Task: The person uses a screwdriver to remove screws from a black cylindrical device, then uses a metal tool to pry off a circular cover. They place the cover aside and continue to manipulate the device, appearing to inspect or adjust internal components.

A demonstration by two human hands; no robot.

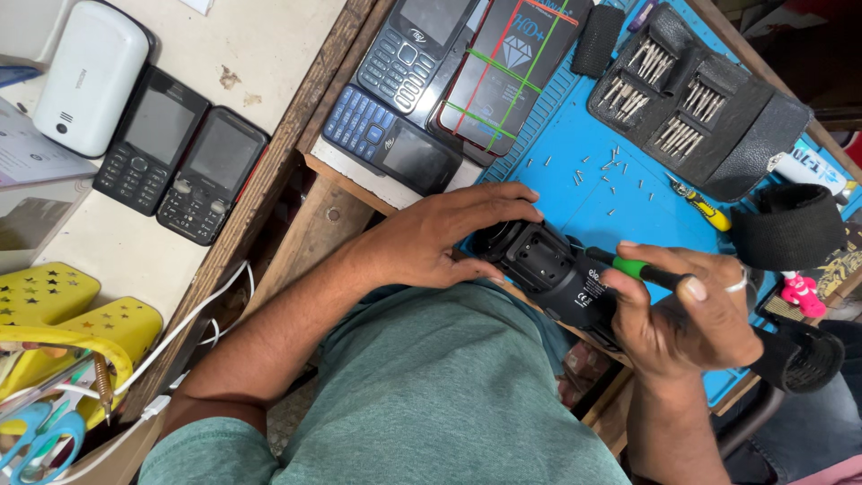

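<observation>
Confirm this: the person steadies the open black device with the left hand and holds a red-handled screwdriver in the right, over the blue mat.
Not quite: the screwdriver in the right hand has a green handle, not red, as the head view shows. The left hand does steady the open black device over the blue mat.

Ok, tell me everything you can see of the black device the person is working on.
The black device looks like matte plastic, blocky, lying on its side at the near edge of the blue mat. Its upturned face is recessed, with small holes; a white-printed label sits on one side. The left hand steadies its far end, and the right hand grips the other end while holding a green-handled screwdriver against it. What kind of device it is cannot be told.
</observation>
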